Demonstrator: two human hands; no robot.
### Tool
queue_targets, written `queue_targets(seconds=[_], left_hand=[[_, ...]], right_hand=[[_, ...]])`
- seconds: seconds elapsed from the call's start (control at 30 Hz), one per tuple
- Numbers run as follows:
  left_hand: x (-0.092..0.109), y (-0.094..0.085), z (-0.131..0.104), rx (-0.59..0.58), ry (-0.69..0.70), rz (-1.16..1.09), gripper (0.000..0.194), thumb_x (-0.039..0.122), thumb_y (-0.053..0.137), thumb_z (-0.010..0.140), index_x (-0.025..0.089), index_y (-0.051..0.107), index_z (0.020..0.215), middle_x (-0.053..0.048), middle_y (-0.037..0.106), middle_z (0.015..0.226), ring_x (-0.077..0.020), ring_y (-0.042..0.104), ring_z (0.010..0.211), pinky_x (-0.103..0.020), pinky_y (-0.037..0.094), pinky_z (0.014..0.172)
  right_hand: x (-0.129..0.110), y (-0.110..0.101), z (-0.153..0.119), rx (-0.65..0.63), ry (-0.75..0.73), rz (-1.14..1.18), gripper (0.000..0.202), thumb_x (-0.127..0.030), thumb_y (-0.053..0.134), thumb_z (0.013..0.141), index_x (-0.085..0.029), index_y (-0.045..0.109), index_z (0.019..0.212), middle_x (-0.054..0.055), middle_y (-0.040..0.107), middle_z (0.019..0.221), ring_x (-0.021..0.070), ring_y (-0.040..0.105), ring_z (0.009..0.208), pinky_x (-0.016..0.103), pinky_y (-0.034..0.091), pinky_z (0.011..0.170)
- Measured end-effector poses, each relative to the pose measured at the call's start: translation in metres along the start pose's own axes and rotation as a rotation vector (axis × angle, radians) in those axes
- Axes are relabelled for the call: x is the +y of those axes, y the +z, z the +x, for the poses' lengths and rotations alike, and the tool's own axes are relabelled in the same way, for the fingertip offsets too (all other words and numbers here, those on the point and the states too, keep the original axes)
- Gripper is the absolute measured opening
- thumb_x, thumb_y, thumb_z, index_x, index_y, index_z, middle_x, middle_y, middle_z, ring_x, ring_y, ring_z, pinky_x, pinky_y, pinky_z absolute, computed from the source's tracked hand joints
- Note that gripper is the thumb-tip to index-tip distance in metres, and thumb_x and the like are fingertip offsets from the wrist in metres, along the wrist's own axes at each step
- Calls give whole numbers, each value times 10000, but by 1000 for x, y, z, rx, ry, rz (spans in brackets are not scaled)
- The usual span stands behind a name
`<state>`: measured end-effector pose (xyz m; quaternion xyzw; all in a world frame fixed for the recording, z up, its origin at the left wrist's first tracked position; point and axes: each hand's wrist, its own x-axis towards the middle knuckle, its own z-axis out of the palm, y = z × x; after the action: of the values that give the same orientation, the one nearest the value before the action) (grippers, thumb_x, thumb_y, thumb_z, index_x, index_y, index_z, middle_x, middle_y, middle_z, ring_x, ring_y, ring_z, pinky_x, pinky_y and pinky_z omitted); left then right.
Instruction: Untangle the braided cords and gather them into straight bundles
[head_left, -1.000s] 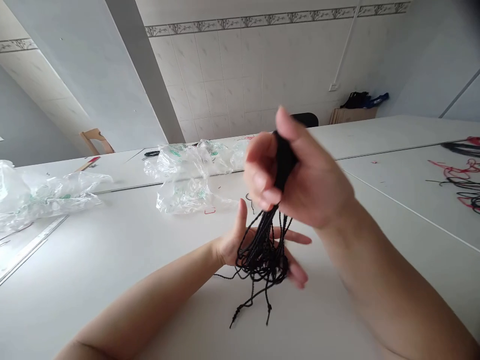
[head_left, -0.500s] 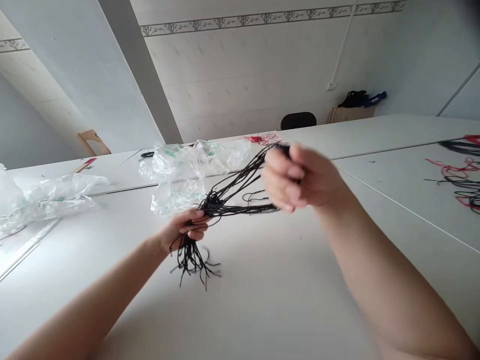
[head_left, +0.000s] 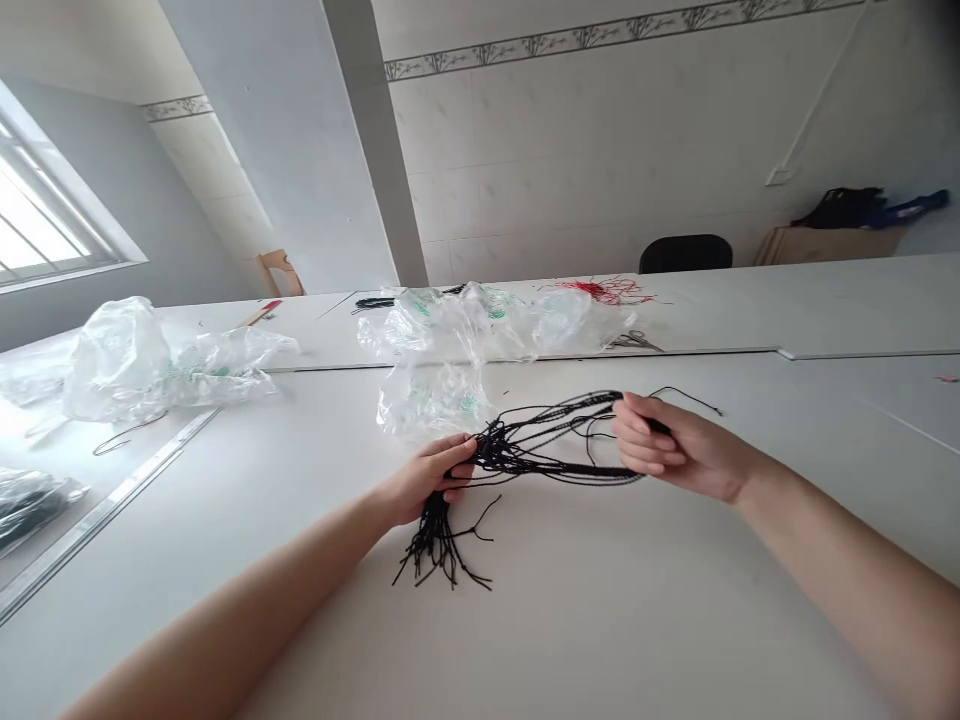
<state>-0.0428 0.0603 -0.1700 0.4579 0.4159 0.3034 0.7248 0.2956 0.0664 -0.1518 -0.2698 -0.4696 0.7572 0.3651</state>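
A bundle of thin black cords (head_left: 555, 465) stretches between my two hands, just over the white table (head_left: 600, 610). My left hand (head_left: 431, 475) is closed round the knotted end, and loose cord tips fan out below it. Fingers curled, my right hand (head_left: 660, 445) grips the looped end at the right. One single cord sticks out behind my right hand and ends in a small knot.
Crumpled clear plastic bags (head_left: 457, 330) lie beyond my hands, with more bags (head_left: 172, 350) at the left. Red cords (head_left: 611, 291) and scissors (head_left: 636, 340) are farther back. A black chair (head_left: 685, 254) stands behind the table.
The view has turned left, bringing a window into sight. My right hand has come down closer to the table with the looped end; my left hand keeps its hold.
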Motion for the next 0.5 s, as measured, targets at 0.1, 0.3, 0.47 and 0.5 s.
queue_targets(seconds=[0.1,0.3,0.47,0.5], left_hand=[[-2,3,-2,41,5,-1,398,432,689,919,210,383,796,75,317,654,-53,234,497,-132,300,439],[-5,17,-8,138,25,-7,261,379,577,977,196,462,829,43,444,681,-60,313,518,-190,462,560],[-8,37,-16,188,62,11,240,382,557,985,196,495,845,47,439,697,-61,328,532,-201,470,588],[-8,40,-17,173,79,39,244,395,562,983,196,504,854,47,435,699,-63,344,542,-203,473,596]], right_hand=[[8,-5,-6,-16,54,-10,387,-417,632,958,-187,631,646,-85,258,488,66,187,443,223,300,485],[17,22,-1,-18,-51,145,386,-639,662,841,-289,821,868,-20,574,609,67,319,428,268,357,495],[36,63,7,228,15,-258,311,-543,710,865,-253,798,931,14,676,833,74,444,542,276,389,584],[40,69,8,278,4,-330,310,-538,709,870,-244,786,928,10,670,837,74,444,551,277,389,594]])
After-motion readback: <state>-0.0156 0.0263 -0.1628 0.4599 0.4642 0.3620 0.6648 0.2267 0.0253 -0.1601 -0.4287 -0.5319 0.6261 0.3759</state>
